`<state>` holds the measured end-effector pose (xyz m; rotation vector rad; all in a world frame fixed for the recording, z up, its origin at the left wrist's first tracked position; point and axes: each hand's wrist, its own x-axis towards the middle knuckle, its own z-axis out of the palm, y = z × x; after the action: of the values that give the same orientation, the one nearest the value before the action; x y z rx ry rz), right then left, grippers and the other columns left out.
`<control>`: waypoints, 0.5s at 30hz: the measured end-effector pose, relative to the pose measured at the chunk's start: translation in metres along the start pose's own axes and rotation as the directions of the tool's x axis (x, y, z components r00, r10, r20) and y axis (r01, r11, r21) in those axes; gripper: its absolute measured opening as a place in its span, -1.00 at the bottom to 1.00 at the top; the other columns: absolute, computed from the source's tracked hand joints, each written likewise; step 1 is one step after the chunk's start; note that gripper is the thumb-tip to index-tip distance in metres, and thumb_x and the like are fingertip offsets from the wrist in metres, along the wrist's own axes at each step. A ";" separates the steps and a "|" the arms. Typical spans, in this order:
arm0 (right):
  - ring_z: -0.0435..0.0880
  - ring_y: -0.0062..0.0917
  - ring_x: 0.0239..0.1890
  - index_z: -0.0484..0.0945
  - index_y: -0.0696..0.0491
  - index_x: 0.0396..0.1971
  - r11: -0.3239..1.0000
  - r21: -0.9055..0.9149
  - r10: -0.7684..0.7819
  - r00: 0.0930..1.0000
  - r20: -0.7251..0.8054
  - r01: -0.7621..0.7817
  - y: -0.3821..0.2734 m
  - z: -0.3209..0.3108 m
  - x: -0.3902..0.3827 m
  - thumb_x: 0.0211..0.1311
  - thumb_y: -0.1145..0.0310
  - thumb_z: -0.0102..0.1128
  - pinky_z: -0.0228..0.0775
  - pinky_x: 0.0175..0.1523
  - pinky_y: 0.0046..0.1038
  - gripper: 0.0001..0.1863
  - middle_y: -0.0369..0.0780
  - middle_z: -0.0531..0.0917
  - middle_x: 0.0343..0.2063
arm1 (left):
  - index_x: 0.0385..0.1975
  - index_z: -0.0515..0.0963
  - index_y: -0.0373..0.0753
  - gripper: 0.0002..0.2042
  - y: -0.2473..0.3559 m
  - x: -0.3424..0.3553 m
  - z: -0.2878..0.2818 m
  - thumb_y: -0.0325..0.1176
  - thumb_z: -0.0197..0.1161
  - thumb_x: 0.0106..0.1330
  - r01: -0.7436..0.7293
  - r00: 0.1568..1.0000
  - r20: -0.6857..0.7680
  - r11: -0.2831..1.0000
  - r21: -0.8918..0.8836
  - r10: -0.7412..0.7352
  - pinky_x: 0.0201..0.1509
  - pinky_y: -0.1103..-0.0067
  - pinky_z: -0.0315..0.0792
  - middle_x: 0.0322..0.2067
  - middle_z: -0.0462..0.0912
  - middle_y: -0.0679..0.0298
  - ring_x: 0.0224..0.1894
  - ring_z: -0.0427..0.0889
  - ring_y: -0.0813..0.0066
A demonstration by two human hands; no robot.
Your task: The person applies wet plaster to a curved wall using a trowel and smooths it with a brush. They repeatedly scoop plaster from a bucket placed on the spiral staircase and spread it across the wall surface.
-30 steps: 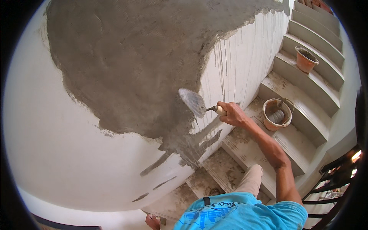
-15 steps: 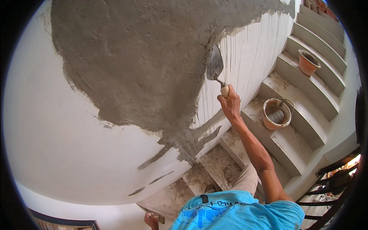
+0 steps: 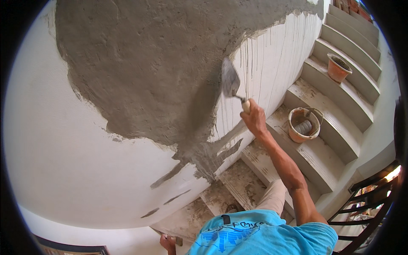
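My right hand point(image 3: 255, 118) is closed round the pale handle of a pointed trowel point(image 3: 230, 77). The trowel's grey blade lies against the wall at the right edge of a broad patch of wet grey mortar point(image 3: 148, 63), beside a bare white strip point(image 3: 259, 63) streaked with drips. Low in the view, my left hand point(image 3: 167, 242) is closed on what looks like a small brush point(image 3: 179, 241), whose short brownish end sticks out to the right; my fingers hide the rest of it.
Concrete stairs point(image 3: 316, 106) climb along the wall to the upper right. A mortar-stained bucket point(image 3: 304, 124) with a grey cylindrical thing inside stands on one step, and a smaller orange bucket point(image 3: 338, 68) higher up. A dark railing point(image 3: 361, 208) edges the lower right.
The trowel in my right hand has slid a little down and left along the mortar's edge, its blade tilting leftward. My left hand stays low, still gripping the brush.
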<state>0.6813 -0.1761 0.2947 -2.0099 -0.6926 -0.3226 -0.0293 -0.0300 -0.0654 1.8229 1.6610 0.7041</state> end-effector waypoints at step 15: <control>0.68 0.07 -0.39 0.40 0.12 -0.29 0.982 -0.160 -0.102 0.995 0.013 0.103 0.010 -0.011 0.003 0.02 0.47 0.24 0.47 -0.30 -0.03 -0.74 0.08 0.64 -0.52 | -0.63 0.35 -0.33 -0.78 0.032 -0.003 -0.009 -0.45 0.30 0.05 -0.108 0.994 0.032 0.989 0.104 0.105 -0.45 0.28 0.33 -0.69 0.41 0.10 -0.61 0.41 0.16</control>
<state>0.6906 -0.1888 0.2949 -2.1316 -0.7964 -0.4468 -0.0140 -0.0351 -0.0360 1.9993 1.6207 0.6447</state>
